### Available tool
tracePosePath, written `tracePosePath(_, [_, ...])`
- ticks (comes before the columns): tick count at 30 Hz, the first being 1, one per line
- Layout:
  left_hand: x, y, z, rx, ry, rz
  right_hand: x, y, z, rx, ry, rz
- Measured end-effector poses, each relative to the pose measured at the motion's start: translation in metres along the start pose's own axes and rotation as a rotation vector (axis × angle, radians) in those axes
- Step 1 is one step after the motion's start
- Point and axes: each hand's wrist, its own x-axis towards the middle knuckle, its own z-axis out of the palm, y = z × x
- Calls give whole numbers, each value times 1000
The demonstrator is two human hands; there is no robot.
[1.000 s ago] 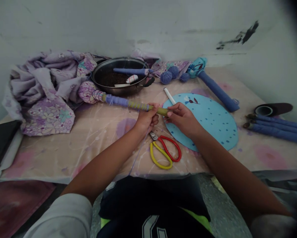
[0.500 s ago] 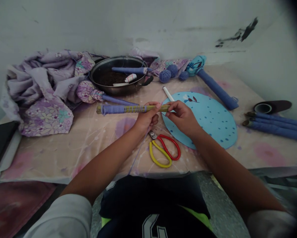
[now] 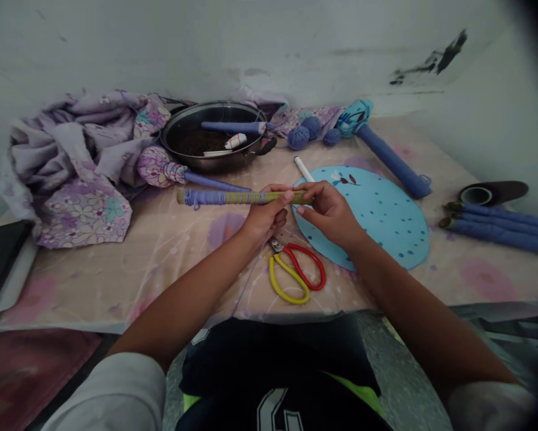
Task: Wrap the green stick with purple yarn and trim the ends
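A greenish-brown stick bundle (image 3: 242,197) lies level between my two hands above the table. Purple yarn (image 3: 206,197) is wound closely round its left end and in spaced turns towards the middle. My left hand (image 3: 269,211) grips the bundle near its middle, thumb along the top. My right hand (image 3: 329,209) closes its fingers round the right end. From under my left hand a loose strand of yarn (image 3: 248,284) runs down to the table's front edge. Scissors (image 3: 296,272) with one red and one yellow handle lie just below my hands.
A light-blue dotted oval sheet (image 3: 386,215) and a white marker (image 3: 304,169) lie to the right. Behind are a metal pan (image 3: 206,158) and yarn balls (image 3: 299,137). Floral cloth (image 3: 89,197) is heaped left; wrapped blue sticks (image 3: 502,230) lie far right.
The bundle has turned slightly about its length, so a small yarn loop now hangs below its left end. My right fingers have shifted a little on the right end.
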Motion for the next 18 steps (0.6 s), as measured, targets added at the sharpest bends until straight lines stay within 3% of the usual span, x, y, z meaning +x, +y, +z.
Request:
tracePosePath(4, [0,-1,-1,10,-44,2,0,-1,-1,41,119,171])
tracePosePath(7, [1,-2,-2,16,-34,5,1,-1,-2,1,117,295])
tracePosePath(12, [0,-1,-1,21,-37,-1,0,-1,0,22,123,110])
tracePosePath(14, [0,-1,-1,23,-53,-2,0,-3,0,71,112,102])
tracePosePath(18, [0,-2,-2,38,-63,-5,-1,-5,0,138,67,357])
